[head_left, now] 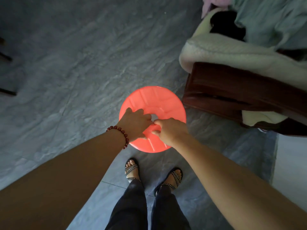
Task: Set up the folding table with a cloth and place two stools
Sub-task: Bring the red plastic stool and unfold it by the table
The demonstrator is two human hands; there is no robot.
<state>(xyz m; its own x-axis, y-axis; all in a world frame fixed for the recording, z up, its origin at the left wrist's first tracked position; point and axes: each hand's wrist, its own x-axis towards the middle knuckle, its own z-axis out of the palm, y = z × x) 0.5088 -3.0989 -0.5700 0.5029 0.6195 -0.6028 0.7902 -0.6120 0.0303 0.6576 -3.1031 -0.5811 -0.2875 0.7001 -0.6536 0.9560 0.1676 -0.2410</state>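
Observation:
A round coral-red plastic stool (pixel 159 100) stands on the grey floor just ahead of my feet, seen from above, with a hole in the middle of its seat. My left hand (pixel 135 123), with a dark red bead bracelet on the wrist, rests on the seat's left side with its fingers curled into the centre hole. My right hand (pixel 171 131) lies on the near right part of the seat, fingers bent at the hole's edge and thumb on the seat. The stool's legs are hidden under the seat. No table or cloth is recognisable in view.
A dark wooden chair or sofa (pixel 232 93) draped with a pale fleece blanket (pixel 224 52) and clothes stands close on the right. Thin dark legs (pixel 8 92) of something poke in at the left edge. Grey marbled floor (pixel 74 63) stretches ahead and left.

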